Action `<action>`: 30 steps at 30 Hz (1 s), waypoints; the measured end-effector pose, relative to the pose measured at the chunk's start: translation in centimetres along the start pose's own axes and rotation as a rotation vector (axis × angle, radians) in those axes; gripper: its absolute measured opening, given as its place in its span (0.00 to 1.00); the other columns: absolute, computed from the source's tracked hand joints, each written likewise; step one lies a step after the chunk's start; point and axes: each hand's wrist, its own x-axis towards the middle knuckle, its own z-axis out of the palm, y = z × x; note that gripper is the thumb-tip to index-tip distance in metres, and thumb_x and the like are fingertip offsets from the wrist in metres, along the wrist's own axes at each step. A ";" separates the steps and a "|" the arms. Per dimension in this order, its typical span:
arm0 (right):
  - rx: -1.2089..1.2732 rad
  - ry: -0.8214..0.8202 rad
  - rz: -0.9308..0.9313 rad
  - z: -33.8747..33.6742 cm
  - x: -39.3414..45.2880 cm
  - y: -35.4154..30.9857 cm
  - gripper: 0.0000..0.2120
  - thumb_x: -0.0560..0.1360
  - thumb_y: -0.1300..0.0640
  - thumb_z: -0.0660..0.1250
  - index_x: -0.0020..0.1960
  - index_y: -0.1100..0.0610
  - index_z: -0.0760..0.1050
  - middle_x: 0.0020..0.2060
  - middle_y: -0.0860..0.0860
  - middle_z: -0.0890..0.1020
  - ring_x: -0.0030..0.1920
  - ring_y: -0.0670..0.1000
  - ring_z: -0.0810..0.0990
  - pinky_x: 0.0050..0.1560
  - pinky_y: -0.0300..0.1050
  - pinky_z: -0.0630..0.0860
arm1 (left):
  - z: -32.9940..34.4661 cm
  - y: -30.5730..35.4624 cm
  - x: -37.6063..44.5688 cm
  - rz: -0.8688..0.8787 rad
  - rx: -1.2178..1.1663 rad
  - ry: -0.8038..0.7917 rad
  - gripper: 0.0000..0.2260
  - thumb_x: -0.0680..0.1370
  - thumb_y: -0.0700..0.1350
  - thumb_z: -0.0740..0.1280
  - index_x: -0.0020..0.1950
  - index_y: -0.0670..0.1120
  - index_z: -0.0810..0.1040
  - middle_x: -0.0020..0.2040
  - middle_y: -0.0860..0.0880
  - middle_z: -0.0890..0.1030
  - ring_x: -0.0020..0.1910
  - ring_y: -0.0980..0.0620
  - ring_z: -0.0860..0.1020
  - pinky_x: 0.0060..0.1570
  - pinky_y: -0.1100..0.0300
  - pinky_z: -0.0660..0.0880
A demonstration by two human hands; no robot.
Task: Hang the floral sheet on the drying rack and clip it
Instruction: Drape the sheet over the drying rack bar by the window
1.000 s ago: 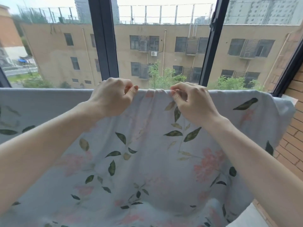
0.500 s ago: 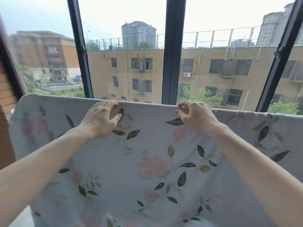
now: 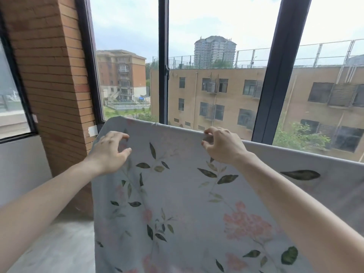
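Now pale floral sheet (image 3: 187, 203) hangs smooth; right hand (image 3: 222, 146) pinches its top, left hand (image 3: 108, 152) loosely spread

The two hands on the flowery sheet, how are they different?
The left hand sits near the end of the pale floral sheet, by the brown brick pillar; the right hand is further along it. The left hand's fingers are spread and loosely curled with a gap to the thumb, gripping nothing plainly; the right hand's fingers hook over the sheet's top fold. Both are bare and reach up to the sheet's top edge.
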 end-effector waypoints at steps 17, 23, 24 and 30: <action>0.005 -0.077 -0.224 8.1 12.6 -10.9 0.20 0.81 0.43 0.63 0.72 0.46 0.72 0.60 0.47 0.81 0.52 0.52 0.80 0.46 0.47 0.75 | -1.3 -10.9 13.6 -0.008 0.016 0.062 0.22 0.82 0.47 0.68 0.75 0.49 0.72 0.74 0.48 0.71 0.73 0.46 0.70 0.73 0.51 0.65; -0.029 -0.082 -0.199 9.8 14.6 -13.3 0.20 0.82 0.42 0.61 0.72 0.45 0.71 0.60 0.46 0.81 0.54 0.52 0.80 0.50 0.48 0.76 | -0.9 -13.8 18.1 0.115 -0.084 0.049 0.16 0.85 0.49 0.63 0.74 0.54 0.74 0.72 0.53 0.74 0.70 0.52 0.72 0.70 0.52 0.67; -0.041 -0.073 -0.184 10.0 14.7 -13.5 0.19 0.81 0.41 0.61 0.71 0.44 0.72 0.58 0.46 0.82 0.53 0.52 0.80 0.48 0.48 0.76 | -0.9 -14.3 18.9 0.128 -0.130 0.022 0.15 0.85 0.50 0.63 0.72 0.55 0.76 0.69 0.55 0.76 0.69 0.53 0.73 0.67 0.54 0.68; -0.125 0.091 -0.030 12.5 15.1 -16.2 0.14 0.81 0.38 0.60 0.61 0.43 0.75 0.48 0.43 0.83 0.44 0.50 0.76 0.47 0.48 0.66 | 0.5 -17.5 24.0 0.247 -0.376 -0.141 0.11 0.86 0.54 0.60 0.53 0.56 0.82 0.45 0.48 0.83 0.45 0.50 0.79 0.49 0.48 0.74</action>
